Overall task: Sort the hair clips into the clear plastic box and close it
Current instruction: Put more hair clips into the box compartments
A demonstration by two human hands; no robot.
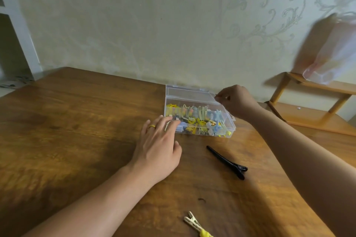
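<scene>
— What do I have closest to me?
— At six o'clock, a cream and yellow clip (196,225) lies on the wooden worktop (77,140), partly cut off by the frame edge. Farther out, toward one o'clock, I see a long black clip (227,162), lying loose.
— And my hands?
— My left hand (158,150) lies flat, fingers nearly straight and holding nothing; its fingertips touch the near left corner of the clear plastic box (229,121). I see a yellow ring (151,126) on it.
— The box?
— At twelve o'clock, near the wall, full of yellow and blue hair clips (200,121). Its lid (189,95) stands raised at the back.
— Right hand?
— My right hand (236,101) pinches the lid's right edge, fingers curled.
</scene>
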